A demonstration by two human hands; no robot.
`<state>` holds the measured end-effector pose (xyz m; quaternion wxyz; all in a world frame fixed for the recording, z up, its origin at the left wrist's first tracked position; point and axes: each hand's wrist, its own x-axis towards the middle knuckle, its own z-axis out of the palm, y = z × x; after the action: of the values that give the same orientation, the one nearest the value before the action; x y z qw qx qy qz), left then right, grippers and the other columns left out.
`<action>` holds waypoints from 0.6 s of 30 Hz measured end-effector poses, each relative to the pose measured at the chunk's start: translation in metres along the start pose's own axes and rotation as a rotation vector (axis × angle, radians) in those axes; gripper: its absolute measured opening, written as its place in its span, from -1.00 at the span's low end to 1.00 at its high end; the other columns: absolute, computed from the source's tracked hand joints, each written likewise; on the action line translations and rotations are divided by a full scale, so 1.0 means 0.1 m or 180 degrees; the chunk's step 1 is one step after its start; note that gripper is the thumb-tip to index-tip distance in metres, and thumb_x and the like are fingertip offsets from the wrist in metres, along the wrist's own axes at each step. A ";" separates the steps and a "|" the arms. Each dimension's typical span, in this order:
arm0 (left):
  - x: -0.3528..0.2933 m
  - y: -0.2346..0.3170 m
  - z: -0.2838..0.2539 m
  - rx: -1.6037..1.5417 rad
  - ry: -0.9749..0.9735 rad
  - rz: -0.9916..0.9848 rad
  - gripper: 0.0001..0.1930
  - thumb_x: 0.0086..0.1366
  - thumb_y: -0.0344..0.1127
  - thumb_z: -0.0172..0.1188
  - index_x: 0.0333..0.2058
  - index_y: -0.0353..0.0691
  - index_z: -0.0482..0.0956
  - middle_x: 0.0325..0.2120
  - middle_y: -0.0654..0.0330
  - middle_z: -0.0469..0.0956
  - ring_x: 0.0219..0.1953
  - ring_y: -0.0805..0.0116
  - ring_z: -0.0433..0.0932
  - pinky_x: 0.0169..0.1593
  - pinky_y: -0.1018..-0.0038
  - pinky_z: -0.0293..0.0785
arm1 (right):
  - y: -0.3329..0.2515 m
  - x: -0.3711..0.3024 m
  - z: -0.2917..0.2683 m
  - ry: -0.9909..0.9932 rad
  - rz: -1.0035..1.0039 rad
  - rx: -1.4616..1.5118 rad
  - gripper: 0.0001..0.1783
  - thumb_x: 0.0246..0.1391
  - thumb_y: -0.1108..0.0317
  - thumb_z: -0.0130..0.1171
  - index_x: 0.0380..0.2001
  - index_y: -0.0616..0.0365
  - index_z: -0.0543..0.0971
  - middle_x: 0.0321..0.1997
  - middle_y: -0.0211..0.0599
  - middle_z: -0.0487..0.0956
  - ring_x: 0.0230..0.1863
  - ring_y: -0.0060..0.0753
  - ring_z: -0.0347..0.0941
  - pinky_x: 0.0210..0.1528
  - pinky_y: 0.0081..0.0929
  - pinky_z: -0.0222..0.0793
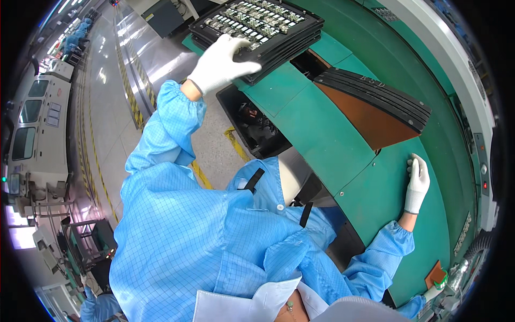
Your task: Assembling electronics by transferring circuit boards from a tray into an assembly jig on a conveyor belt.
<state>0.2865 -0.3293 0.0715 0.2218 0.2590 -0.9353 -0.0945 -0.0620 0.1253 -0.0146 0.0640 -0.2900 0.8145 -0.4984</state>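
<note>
At the top stands a stack of black trays [263,51]; its top tray bears rows of small metallic parts and circuit boards [255,20]. My left hand [222,63], in a white glove, is at the near left corner of that top tray. Its thumb and forefinger are spread apart over the edge, and I make out nothing between them. My right hand [418,182], also gloved, rests on the green work surface [343,155] at the right, fingers loosely extended and holding nothing. Nearest to it is a slanted black and brown stand [375,104].
A black bin [257,131] sits below the table's left edge. Behind the work surface curves a pale machine frame [450,59]. Another person's gloved hand [433,291] is at the lower right, near a brown piece [435,272]. White machines [40,123] line the floor at left.
</note>
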 end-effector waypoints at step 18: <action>0.10 -0.42 -0.12 -0.1520 0.0009 -0.0456 -0.47 0.16 0.05 0.43 -0.02 -0.20 0.66 -0.24 0.11 0.67 -0.18 0.34 0.63 -0.06 0.40 0.57 | 0.01 0.02 0.00 0.0015 -0.0006 -0.0111 -0.69 0.41 0.31 0.02 0.02 0.25 0.61 -0.27 -0.40 0.60 -0.29 -0.64 0.42 -0.17 -0.64 0.38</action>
<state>0.3031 -0.3708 0.0740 0.2708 0.2651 -0.8654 -0.3278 -0.0643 0.1246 -0.0146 0.0566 -0.2906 0.8230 -0.4849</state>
